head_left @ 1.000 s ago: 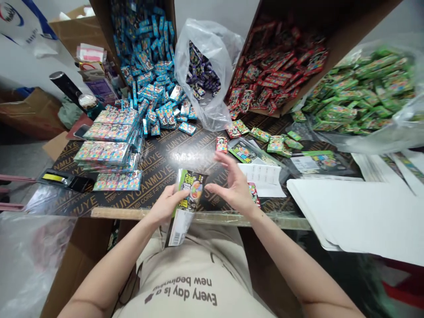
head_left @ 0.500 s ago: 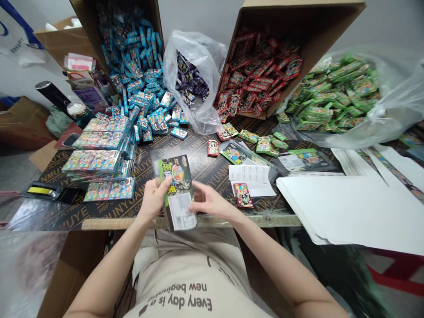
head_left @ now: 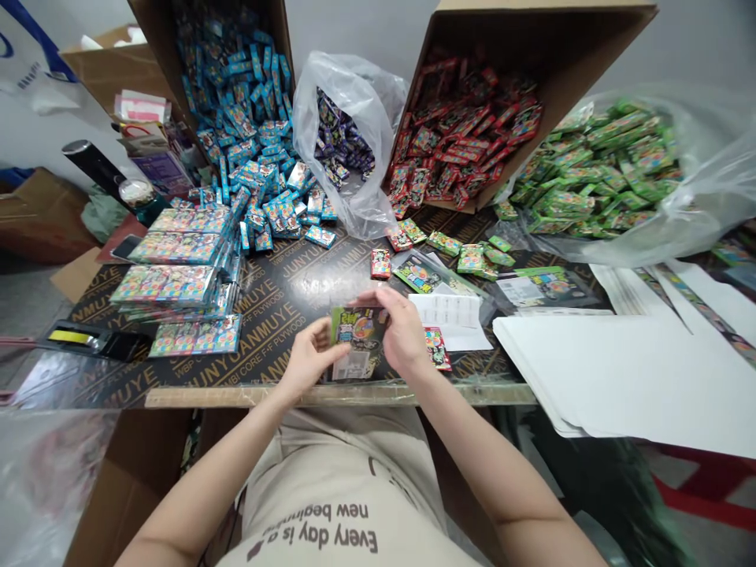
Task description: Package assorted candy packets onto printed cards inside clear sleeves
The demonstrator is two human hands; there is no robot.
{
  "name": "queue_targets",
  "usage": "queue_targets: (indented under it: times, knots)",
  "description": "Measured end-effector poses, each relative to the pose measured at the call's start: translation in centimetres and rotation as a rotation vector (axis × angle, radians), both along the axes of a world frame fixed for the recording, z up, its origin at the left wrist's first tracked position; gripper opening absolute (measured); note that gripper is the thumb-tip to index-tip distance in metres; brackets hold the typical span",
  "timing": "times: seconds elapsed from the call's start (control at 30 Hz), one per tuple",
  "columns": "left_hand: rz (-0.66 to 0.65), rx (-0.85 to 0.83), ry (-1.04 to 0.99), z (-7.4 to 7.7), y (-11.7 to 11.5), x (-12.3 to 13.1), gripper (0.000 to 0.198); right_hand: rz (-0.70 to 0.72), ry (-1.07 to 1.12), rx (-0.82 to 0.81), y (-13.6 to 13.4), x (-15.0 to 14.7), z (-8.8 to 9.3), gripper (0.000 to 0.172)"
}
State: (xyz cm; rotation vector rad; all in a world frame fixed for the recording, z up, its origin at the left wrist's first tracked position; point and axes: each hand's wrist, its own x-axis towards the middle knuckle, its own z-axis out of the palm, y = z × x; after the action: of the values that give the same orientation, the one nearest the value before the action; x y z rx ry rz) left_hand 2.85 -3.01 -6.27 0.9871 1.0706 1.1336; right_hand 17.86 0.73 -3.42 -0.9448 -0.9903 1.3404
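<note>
A black-and-green printed plastic packet (head_left: 361, 335) with a white label panel is held up over the front of the table. My left hand (head_left: 311, 356) pinches its left edge, thumb across the front and fingers behind. My right hand (head_left: 402, 329) grips the packet's upper right side, with its fingers reaching along the top edge. Partly covered by my right hand, a red small box (head_left: 435, 348) lies on the table. Another red small box (head_left: 380, 264) rests just beyond the hands. A similar printed packet (head_left: 418, 273) lies behind my right hand, close to a white label sheet (head_left: 444, 311).
Stacks of wrapped packs (head_left: 171, 283) and a black tape dispenser (head_left: 88, 340) stand at left. At the back are blue small boxes (head_left: 277, 213), a plastic bag (head_left: 354, 213) of purple ones, and a carton (head_left: 582, 47) of red ones. White card sheets (head_left: 626, 370) overhang the right edge.
The packet has moved right and now tilts away. My right hand has shifted from its lower right side to its upper right; my left hand has moved right with it.
</note>
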Motion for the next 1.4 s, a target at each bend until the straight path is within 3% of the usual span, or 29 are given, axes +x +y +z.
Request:
queue_targets:
  times: [0.1, 0.17, 0.23, 0.37, 0.57, 0.73, 0.83, 0.93, 1.07, 1.13, 1.2, 1.4]
  knots:
    - [0.214, -0.041, -0.273, 1.6, 0.6, 1.2, 0.033, -0.039, -0.046, 0.037, -1.2, -1.8, -0.2, 0.029]
    - [0.273, -0.084, -0.337, 2.4, 0.9, 1.6, 0.025, -0.096, -0.054, 0.064, -1.8, -2.3, -0.6, 0.038]
    - [0.285, -0.110, -0.363, 2.9, 0.9, 1.6, 0.020, -0.138, -0.055, 0.082, -2.0, -2.4, -0.9, 0.042]
    - [0.207, -0.161, -0.379, 3.2, 0.9, 1.2, 0.028, -0.130, -0.133, 0.097, -1.6, -1.8, -1.0, 0.029]
    - [0.093, -0.062, -0.156, 4.7, 1.2, -0.2, 0.023, -0.092, -0.123, 0.110, -1.1, -0.1, -0.6, 0.012]
    - [0.171, 0.464, 0.426, 6.3, -0.3, -0.8, 0.009, -0.010, -0.364, 0.347, -1.6, 2.7, 0.0, 0.011]
    - [0.135, 0.626, 0.608, 6.8, -0.9, -1.1, 0.006, 0.063, -0.485, 0.482, -2.1, 3.7, 0.3, 0.012]
    - [0.079, 0.565, 0.606, 7.1, -0.6, -1.5, 0.007, 0.051, -0.513, 0.465, -2.5, 3.9, 0.8, 0.012]
    - [-0.025, 0.332, 0.489, 7.7, 0.4, -2.0, 0.017, 0.075, -0.503, 0.333, -2.7, 3.6, 2.0, 0.012]
    - [-0.070, 0.327, 0.496, 7.9, 0.6, -2.0, 0.015, 0.113, -0.514, 0.306, -2.7, 3.5, 2.5, 0.015]
    - [-0.073, 0.447, 0.573, 7.8, 0.5, -1.9, 0.009, 0.130, -0.546, 0.326, -2.7, 3.6, 2.7, 0.015]
    - [0.031, 1.113, 0.920, 6.6, -1.1, -1.6, 0.005, 0.094, -0.612, 0.590, -2.9, 4.3, 1.2, 0.011]
